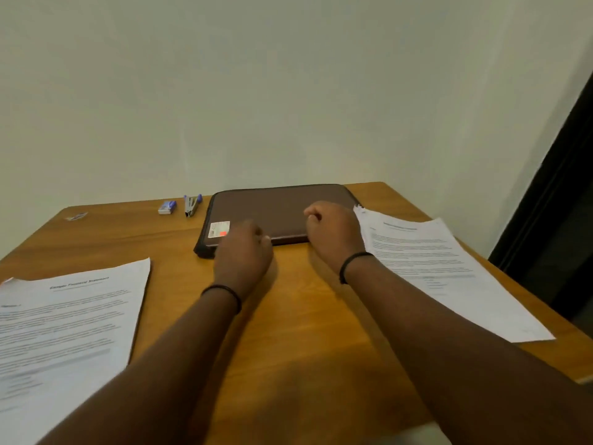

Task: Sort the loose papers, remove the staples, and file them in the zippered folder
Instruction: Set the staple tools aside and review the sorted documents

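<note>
at the left edge of the wooden table (298, 316) we see a stack of printed papers (64, 322), lying flat with its headline toward the far side and its lower part running off the near left corner. near the far left corner lies a small pale scrap (76, 216), too blurred for us to identify. further right along the far edge we find a small box with a blue end (167, 207) and, just beside it, a stapler-like tool with blue tips (192, 205); we cannot tell whether it is a stapler or a staple remover. at the middle of the far edge lies the brown zippered folder (279, 210), flat and closed, with a white and red label (219, 229) at its near left corner. the left hand (245, 252) sits at the folder's near edge, just right of the label, fingers curled under; we cannot tell whether they grip the edge or a zipper pull. the right hand (332, 229) rests over the folder's near right part, fingers curled into a loose fist, and we see nothing held in it. each wrist carries a thin black band. along the right edge a second set of printed papers (442, 268) lies flat, its far left corner just beside the folder's right side.
</note>
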The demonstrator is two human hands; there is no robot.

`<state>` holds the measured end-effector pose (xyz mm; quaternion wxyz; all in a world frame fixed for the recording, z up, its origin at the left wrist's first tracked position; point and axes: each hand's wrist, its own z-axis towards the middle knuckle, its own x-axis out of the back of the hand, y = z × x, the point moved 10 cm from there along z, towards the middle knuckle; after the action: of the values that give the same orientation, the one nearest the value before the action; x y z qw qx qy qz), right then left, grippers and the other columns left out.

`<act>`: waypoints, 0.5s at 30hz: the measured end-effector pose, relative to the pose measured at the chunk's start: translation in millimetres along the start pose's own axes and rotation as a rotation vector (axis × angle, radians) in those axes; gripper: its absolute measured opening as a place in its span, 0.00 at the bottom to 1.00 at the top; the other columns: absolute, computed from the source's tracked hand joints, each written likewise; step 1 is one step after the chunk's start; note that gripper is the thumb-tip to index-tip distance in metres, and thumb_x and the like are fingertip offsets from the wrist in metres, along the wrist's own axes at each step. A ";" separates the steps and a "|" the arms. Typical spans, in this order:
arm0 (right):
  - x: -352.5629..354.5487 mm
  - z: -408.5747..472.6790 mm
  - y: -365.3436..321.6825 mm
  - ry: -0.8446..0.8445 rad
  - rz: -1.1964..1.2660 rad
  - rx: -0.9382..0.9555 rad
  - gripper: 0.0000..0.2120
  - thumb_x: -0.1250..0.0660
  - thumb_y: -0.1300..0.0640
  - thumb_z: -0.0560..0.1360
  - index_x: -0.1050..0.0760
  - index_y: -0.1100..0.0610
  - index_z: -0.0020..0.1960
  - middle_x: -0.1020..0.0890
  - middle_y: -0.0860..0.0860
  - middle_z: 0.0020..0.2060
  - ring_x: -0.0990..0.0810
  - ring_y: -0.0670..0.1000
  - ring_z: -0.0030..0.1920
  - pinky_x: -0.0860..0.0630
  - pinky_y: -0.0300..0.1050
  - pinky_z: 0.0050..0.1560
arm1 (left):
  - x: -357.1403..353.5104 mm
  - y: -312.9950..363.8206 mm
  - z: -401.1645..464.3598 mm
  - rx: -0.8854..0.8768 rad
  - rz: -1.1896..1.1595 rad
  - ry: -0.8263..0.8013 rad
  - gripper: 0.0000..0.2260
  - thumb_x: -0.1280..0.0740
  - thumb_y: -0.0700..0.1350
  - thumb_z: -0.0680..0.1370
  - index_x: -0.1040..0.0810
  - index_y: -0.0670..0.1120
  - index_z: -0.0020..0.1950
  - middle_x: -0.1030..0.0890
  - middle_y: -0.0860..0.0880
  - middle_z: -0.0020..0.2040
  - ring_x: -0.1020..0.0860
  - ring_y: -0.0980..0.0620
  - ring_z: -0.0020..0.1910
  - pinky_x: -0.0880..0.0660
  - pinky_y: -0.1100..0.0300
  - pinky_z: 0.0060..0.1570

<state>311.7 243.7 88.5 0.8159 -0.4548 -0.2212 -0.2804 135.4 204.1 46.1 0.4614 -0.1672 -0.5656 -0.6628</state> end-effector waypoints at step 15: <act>88.0 -68.4 179.4 0.057 0.552 -0.671 0.10 0.40 0.64 0.78 0.22 0.57 0.44 0.17 0.56 0.39 0.21 0.51 0.37 0.20 0.43 0.40 | -161.3 132.5 -35.6 0.270 -0.615 -0.375 0.03 0.28 0.45 0.78 0.19 0.46 0.48 0.17 0.50 0.45 0.17 0.52 0.42 0.21 0.60 0.38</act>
<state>502.7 238.9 -1.6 0.6731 -0.7289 0.0347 -0.1204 335.8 248.8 -5.9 0.1475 -0.0459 -0.7459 -0.6479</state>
